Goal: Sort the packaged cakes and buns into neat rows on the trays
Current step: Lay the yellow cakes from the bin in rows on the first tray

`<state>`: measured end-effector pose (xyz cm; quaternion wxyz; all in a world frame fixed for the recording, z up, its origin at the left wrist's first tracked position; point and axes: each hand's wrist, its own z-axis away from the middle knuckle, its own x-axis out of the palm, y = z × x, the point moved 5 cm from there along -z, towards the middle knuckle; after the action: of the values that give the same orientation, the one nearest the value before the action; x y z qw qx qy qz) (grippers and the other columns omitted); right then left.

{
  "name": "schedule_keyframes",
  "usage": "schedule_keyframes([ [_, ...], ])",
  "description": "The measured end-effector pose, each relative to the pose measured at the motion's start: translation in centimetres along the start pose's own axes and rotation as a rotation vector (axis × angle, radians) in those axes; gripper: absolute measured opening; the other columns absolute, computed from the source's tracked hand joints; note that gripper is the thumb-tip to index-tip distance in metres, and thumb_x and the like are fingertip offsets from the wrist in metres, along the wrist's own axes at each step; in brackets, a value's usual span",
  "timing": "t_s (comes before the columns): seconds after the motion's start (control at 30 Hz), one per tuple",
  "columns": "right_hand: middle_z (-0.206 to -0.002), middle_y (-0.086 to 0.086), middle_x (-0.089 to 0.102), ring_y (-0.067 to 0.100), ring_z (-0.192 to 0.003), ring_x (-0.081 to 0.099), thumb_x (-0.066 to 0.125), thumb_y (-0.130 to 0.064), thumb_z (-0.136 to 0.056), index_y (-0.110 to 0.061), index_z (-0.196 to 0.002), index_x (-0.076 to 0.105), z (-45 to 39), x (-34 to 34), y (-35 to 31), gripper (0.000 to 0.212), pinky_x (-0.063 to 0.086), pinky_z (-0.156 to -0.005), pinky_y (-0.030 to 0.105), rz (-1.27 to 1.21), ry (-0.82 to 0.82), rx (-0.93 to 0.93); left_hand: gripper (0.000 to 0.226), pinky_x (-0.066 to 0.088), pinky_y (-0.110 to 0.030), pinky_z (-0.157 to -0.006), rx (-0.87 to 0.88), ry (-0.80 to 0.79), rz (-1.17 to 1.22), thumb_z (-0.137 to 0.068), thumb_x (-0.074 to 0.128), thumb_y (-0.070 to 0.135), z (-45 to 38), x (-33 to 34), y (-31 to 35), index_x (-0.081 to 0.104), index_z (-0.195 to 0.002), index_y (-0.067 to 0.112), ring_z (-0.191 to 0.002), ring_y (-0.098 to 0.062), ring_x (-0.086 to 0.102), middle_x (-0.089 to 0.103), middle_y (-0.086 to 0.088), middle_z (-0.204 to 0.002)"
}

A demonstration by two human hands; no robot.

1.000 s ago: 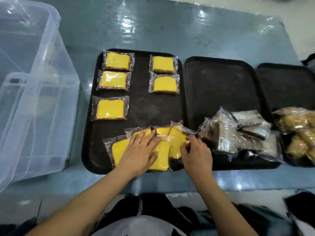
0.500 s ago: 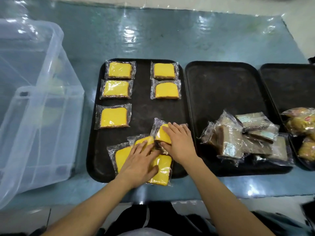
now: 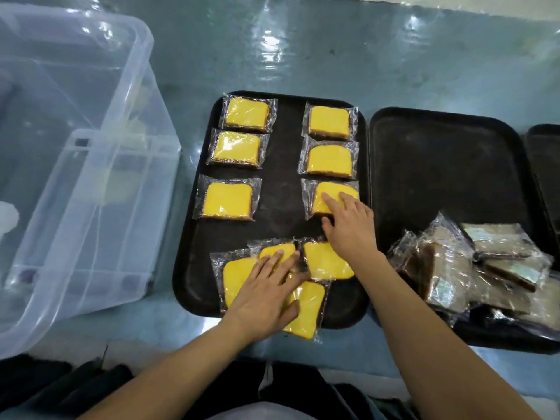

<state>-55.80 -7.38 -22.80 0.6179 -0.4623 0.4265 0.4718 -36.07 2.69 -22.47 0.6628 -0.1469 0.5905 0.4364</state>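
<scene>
- Yellow cake slice [image 3: 328, 197] in clear wrap is lying third in the right column of the left tray [image 3: 281, 189], and the right hand [image 3: 348, 228] is resting on it with fingers nearly straight and spread, fingertips [image 3: 325, 196] pressing its top while the thumb is touching its near edge; the grip is wide, not wrapped round the pack.
- Left hand [image 3: 266, 294] is lying flat, fingers straight and close together, on the loose pile of yellow slices [image 3: 306, 313] at the tray's near edge; its grip is also wide, pressing rather than pinching.
- 1 more loose slice [image 3: 325, 262] is sitting just beside the left fingertips, below the right wrist.
- 3 slices are forming the left column [image 3: 228, 200] and 2 more [image 3: 329, 140] are lying above the one under the right hand.
- Brown wrapped cakes [image 3: 472, 268] are heaped on the near part of the middle tray [image 3: 439, 165].
- Clear plastic bin [image 3: 75, 165] is standing on the blue surface [image 3: 303, 56], left of the trays.
</scene>
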Motion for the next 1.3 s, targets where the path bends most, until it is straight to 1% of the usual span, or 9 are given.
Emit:
schedule_keyframes([
  [0.23,-0.143,0.001,0.052,0.026,-0.13,0.047,0.05,-0.038,-0.097,-0.024,-0.142,0.052,7.9,2.0,-6.1,0.047,0.035,-0.11,0.044,-0.27,0.102,-0.201,0.049,0.039,-0.044,-0.108,-0.222,0.267,0.094,-0.093,0.05,0.035,5.0,-1.0,-4.3,0.051,-0.139,0.02,-0.13,-0.029,0.046,0.044,-0.006,-0.15],
  [0.43,-0.159,-0.002,0.038,0.019,-0.15,0.029,0.038,-0.06,-0.098,-0.035,-0.153,0.037,11.5,5.6,-9.2,0.06,0.01,-0.125,0.05,-0.086,-0.035,-0.383,0.05,0.046,-0.051,-0.1,-0.281,0.24,-0.017,-0.08,0.076,0.014,8.6,1.1,-8.7,0.063,-0.126,0.03,-0.127,-0.041,0.052,0.052,-0.011,-0.144],
  [0.57,-0.155,-0.001,0.045,0.023,-0.148,0.034,0.04,-0.059,-0.094,-0.036,-0.148,0.045,11.4,5.2,-8.9,0.059,0.012,-0.122,0.056,0.003,-0.03,-0.307,0.066,0.049,-0.05,-0.094,-0.376,0.26,-0.052,-0.064,0.077,-0.005,8.9,-1.4,-11.5,0.07,-0.118,0.033,-0.123,-0.041,0.05,0.052,-0.01,-0.143],
  [0.67,-0.153,0.001,0.048,0.024,-0.147,0.035,0.043,-0.06,-0.094,-0.034,-0.145,0.048,11.5,5.1,-9.0,0.058,0.011,-0.122,0.057,0.021,-0.014,-0.264,0.055,0.05,-0.047,-0.085,-0.465,0.34,-0.023,-0.07,0.074,0.0,9.1,-3.4,-12.3,0.069,-0.118,0.026,-0.104,-0.037,0.058,0.059,-0.008,-0.125],
  [0.77,-0.148,0.004,0.052,0.026,-0.144,0.04,0.042,-0.064,-0.093,-0.031,-0.141,0.052,11.6,4.8,-9.2,0.059,0.016,-0.121,0.056,0.018,0.026,-0.215,0.041,0.048,-0.045,-0.079,-0.492,0.347,-0.06,-0.083,0.07,0.032,8.6,-3.5,-10.6,0.062,-0.121,0.022,-0.093,-0.032,0.056,0.058,-0.006,-0.115],
  [0.83,-0.145,0.004,0.054,0.027,-0.141,0.043,0.041,-0.066,-0.091,-0.031,-0.14,0.052,11.8,4.9,-9.5,0.061,0.018,-0.121,0.056,0.039,0.029,-0.203,0.05,0.048,-0.046,-0.082,-0.518,0.261,-0.095,-0.082,0.071,0.042,8.0,-2.2,-9.6,0.058,-0.127,0.023,-0.098,-0.031,0.055,0.056,-0.007,-0.123],
  [1.03,-0.142,0.003,0.057,0.03,-0.143,0.042,0.062,-0.052,-0.087,-0.031,-0.14,0.056,12.1,5.3,-9.6,0.057,0.012,-0.119,0.058,0.09,0.014,-0.197,0.073,0.038,-0.048,-0.11,-0.33,0.193,-0.056,-0.07,0.071,-0.005,7.1,-0.2,-10.0,0.058,-0.133,0.029,-0.135,-0.034,0.048,0.049,-0.002,-0.149],
  [1.17,-0.145,0.004,0.056,0.03,-0.144,0.042,0.068,-0.046,-0.085,-0.03,-0.14,0.056,12.4,5.6,-9.7,0.059,0.014,-0.119,0.056,0.056,0.007,-0.19,0.076,0.018,-0.044,-0.122,-0.279,0.174,-0.042,-0.08,0.056,-0.011,5.5,-1.5,-11.7,0.045,-0.144,0.029,-0.15,-0.029,0.025,0.029,0.004,-0.163],
  [1.3,-0.154,0.004,0.046,0.028,-0.147,0.035,0.059,-0.045,-0.09,-0.03,-0.148,0.046,12.6,6.0,-9.5,0.061,0.02,-0.122,0.053,-0.001,0.0,-0.184,0.08,0.013,-0.043,-0.124,-0.274,0.144,0.001,-0.082,0.05,-0.015,3.1,-2.6,-13.1,0.038,-0.148,0.028,-0.153,-0.027,0.014,0.021,0.005,-0.165],
])
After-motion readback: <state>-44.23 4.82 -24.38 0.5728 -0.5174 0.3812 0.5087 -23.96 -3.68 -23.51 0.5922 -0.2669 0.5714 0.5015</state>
